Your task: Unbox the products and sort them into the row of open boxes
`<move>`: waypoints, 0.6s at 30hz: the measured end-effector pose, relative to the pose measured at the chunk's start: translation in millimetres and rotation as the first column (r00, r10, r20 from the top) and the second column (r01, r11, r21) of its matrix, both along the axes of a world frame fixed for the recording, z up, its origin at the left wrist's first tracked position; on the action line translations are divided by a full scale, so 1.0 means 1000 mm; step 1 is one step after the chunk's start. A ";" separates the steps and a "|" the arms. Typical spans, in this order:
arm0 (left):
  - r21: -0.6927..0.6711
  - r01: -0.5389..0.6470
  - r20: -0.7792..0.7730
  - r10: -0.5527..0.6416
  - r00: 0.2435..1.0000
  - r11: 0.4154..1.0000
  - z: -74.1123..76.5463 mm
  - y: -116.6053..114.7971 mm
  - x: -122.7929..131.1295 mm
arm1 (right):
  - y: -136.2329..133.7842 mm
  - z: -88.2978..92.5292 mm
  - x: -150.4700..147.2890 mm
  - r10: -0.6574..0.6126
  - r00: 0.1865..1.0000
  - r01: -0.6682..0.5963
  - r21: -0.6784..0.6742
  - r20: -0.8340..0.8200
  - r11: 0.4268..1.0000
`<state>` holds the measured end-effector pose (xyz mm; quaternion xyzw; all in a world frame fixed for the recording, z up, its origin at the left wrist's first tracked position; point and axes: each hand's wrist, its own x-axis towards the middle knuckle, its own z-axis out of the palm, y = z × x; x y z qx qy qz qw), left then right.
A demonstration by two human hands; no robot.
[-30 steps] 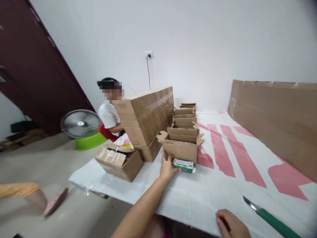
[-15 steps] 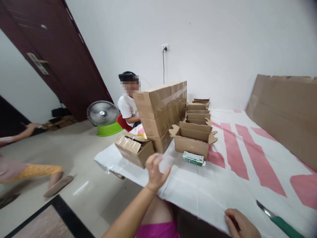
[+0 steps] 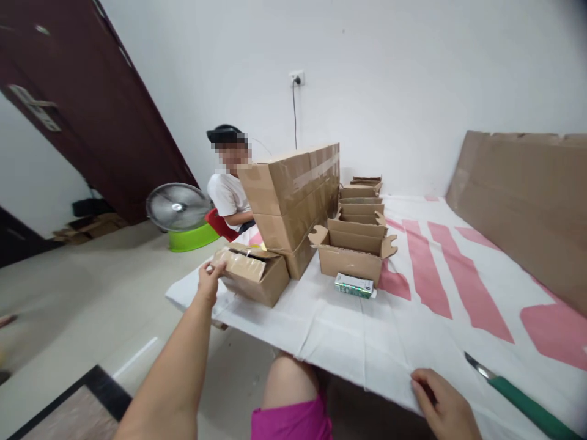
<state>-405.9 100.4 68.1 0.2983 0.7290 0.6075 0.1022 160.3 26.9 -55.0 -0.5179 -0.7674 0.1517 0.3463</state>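
My left hand (image 3: pixel 211 282) grips the left end of a cardboard box (image 3: pixel 257 281), thumb and fingers on its corner. That box has a taped, slightly raised top flap and sits near the table's left corner. At the front edge of the white cloth (image 3: pixel 362 342) rests my right hand (image 3: pixel 444 403), loosely curled, with nothing visible inside it. To its right lies a knife with a green handle (image 3: pixel 527 403), blade pointing away from me. A small shiny green-and-silver carton (image 3: pixel 354 286) lies before an open cardboard box (image 3: pixel 351 260).
Stacked taped boxes (image 3: pixel 293 195) stand behind the gripped box. More open boxes (image 3: pixel 362 211) line up toward the wall. A large cardboard sheet (image 3: pixel 523 208) leans at right. A person (image 3: pixel 229 195) sits beyond the stack, near a fan (image 3: pixel 178 208) on the floor.
My left hand has moved left from in front of the box and closed on its left end. My right hand stays by the edge. Another person at far left has nearly left view.
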 end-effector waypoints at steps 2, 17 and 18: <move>-0.033 0.075 0.019 -0.075 0.997 0.997 -0.001 -0.002 0.004 | -0.001 0.003 -0.001 0.003 1.000 -0.003 -0.012 0.000 1.000; -0.261 0.600 -0.208 -0.651 0.730 0.756 0.008 -0.049 0.098 | 0.000 0.005 0.000 0.023 0.999 -0.027 -0.091 -0.040 0.995; -0.253 0.638 -0.202 -0.684 0.701 0.728 0.008 -0.048 0.104 | 0.000 0.006 0.001 0.031 0.998 -0.036 -0.103 -0.053 0.994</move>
